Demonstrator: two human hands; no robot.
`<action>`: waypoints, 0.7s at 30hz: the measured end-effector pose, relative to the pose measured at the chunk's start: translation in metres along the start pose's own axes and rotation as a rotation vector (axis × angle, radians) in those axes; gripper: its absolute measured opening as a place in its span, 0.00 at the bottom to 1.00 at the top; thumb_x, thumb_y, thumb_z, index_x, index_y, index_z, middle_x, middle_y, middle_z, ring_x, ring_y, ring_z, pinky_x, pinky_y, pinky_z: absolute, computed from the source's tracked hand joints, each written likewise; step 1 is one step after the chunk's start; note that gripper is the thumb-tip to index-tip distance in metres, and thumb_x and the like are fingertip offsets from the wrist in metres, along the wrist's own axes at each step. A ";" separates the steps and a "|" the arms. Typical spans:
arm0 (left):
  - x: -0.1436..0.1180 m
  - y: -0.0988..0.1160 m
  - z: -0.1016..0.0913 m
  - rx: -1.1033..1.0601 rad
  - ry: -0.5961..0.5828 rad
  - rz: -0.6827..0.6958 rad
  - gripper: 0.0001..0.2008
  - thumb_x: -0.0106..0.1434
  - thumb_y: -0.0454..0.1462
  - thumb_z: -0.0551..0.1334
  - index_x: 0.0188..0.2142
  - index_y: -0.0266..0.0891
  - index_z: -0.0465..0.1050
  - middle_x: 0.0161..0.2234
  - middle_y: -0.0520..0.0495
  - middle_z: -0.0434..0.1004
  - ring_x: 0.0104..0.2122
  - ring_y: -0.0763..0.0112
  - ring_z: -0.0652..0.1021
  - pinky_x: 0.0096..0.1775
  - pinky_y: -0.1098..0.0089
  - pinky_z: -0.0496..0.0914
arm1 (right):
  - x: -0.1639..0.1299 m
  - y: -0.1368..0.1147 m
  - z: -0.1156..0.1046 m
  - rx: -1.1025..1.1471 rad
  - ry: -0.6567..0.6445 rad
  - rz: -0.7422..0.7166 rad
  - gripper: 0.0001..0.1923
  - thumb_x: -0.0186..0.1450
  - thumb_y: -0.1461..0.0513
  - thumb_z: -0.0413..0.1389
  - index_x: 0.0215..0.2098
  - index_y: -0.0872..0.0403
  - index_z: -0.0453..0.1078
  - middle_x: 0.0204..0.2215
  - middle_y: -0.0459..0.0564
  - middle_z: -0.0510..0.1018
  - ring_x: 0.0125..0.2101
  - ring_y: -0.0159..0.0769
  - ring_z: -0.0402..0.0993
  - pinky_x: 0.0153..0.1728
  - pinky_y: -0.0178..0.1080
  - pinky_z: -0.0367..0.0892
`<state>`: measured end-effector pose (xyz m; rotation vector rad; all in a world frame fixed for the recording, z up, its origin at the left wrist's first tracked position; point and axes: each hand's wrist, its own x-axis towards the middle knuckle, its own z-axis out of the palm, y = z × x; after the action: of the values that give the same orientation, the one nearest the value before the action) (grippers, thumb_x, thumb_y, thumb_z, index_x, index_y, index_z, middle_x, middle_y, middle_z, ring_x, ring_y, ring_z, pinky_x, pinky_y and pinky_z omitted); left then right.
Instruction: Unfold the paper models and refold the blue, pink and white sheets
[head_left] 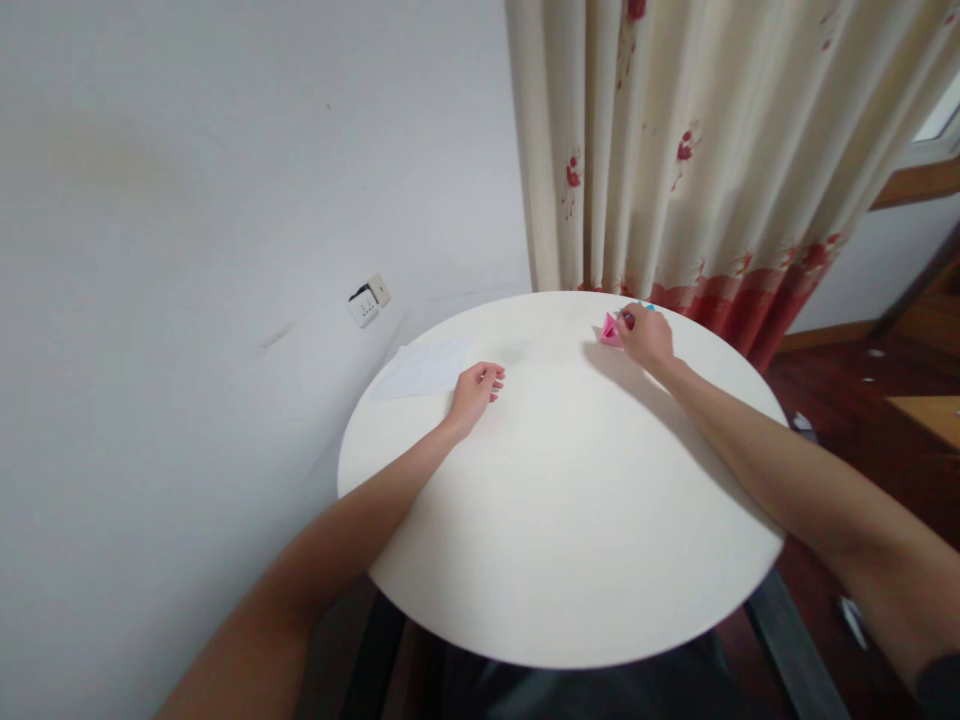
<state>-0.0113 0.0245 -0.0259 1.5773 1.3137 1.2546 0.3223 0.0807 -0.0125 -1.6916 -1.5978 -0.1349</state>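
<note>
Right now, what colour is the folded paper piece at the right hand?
Pink; the folded paper piece shows best in the head view, at the right hand.

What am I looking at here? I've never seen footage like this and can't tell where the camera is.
The camera sits on a person's head, looking forward and down, so both bare arms reach in from below. They work at a round white table beside a flowered curtain. The left hand rests on the table next to a white sheet of paper, fingers loosely curled, holding nothing. The right hand reaches to the far edge and grips a small pink folded paper piece; something blue peeks out behind it. A wall socket is on the left.
</note>
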 end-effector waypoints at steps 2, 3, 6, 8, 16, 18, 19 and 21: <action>0.000 0.001 0.000 0.004 -0.005 0.004 0.15 0.64 0.48 0.60 0.36 0.39 0.76 0.38 0.42 0.80 0.33 0.68 0.78 0.27 0.74 0.69 | -0.009 -0.014 0.000 0.087 -0.028 -0.103 0.12 0.70 0.60 0.51 0.41 0.55 0.76 0.32 0.54 0.81 0.32 0.42 0.74 0.35 0.40 0.63; 0.000 0.001 0.000 0.005 -0.008 0.006 0.15 0.64 0.48 0.60 0.36 0.39 0.76 0.38 0.42 0.79 0.33 0.68 0.78 0.28 0.74 0.69 | -0.015 -0.023 0.001 0.126 -0.055 -0.149 0.12 0.70 0.61 0.50 0.42 0.55 0.76 0.32 0.54 0.81 0.32 0.42 0.74 0.35 0.40 0.64; 0.000 0.001 0.000 0.011 -0.022 0.010 0.15 0.63 0.47 0.60 0.36 0.38 0.76 0.37 0.42 0.79 0.33 0.68 0.78 0.28 0.73 0.69 | -0.037 -0.050 0.006 0.216 -0.179 -0.311 0.13 0.70 0.62 0.50 0.45 0.56 0.76 0.35 0.54 0.82 0.34 0.41 0.76 0.39 0.40 0.66; 0.001 -0.001 0.001 0.022 -0.039 0.013 0.14 0.63 0.47 0.60 0.36 0.39 0.76 0.37 0.43 0.79 0.33 0.68 0.78 0.28 0.73 0.69 | -0.052 -0.064 0.011 0.238 -0.256 -0.410 0.14 0.70 0.62 0.51 0.50 0.57 0.74 0.41 0.56 0.82 0.39 0.42 0.77 0.42 0.40 0.67; -0.003 -0.003 0.001 0.074 -0.166 0.000 0.13 0.64 0.45 0.60 0.35 0.38 0.76 0.34 0.44 0.80 0.32 0.70 0.78 0.31 0.73 0.69 | -0.075 -0.070 0.030 0.209 -0.440 -0.597 0.17 0.68 0.63 0.56 0.55 0.56 0.73 0.53 0.60 0.78 0.53 0.49 0.73 0.57 0.46 0.64; -0.005 -0.004 0.000 0.085 -0.197 0.012 0.13 0.65 0.44 0.60 0.36 0.37 0.76 0.34 0.44 0.80 0.32 0.70 0.78 0.32 0.73 0.69 | -0.075 -0.069 0.032 0.208 -0.449 -0.600 0.17 0.68 0.63 0.56 0.54 0.55 0.74 0.53 0.59 0.78 0.53 0.50 0.74 0.57 0.46 0.65; -0.006 -0.004 -0.001 0.090 -0.208 0.019 0.13 0.66 0.44 0.59 0.36 0.37 0.76 0.34 0.44 0.81 0.33 0.70 0.78 0.32 0.73 0.69 | -0.075 -0.069 0.033 0.207 -0.450 -0.587 0.16 0.68 0.63 0.56 0.53 0.55 0.75 0.53 0.59 0.78 0.52 0.50 0.74 0.56 0.46 0.65; -0.006 -0.007 -0.003 0.107 -0.218 0.046 0.12 0.67 0.42 0.58 0.36 0.37 0.77 0.34 0.44 0.81 0.33 0.69 0.78 0.34 0.72 0.70 | -0.075 -0.070 0.034 0.210 -0.465 -0.596 0.16 0.67 0.62 0.55 0.52 0.56 0.76 0.52 0.60 0.79 0.52 0.50 0.75 0.55 0.45 0.66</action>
<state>-0.0159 0.0203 -0.0329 1.7735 1.2286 1.0209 0.2312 0.0339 -0.0461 -1.0886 -2.3405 0.1397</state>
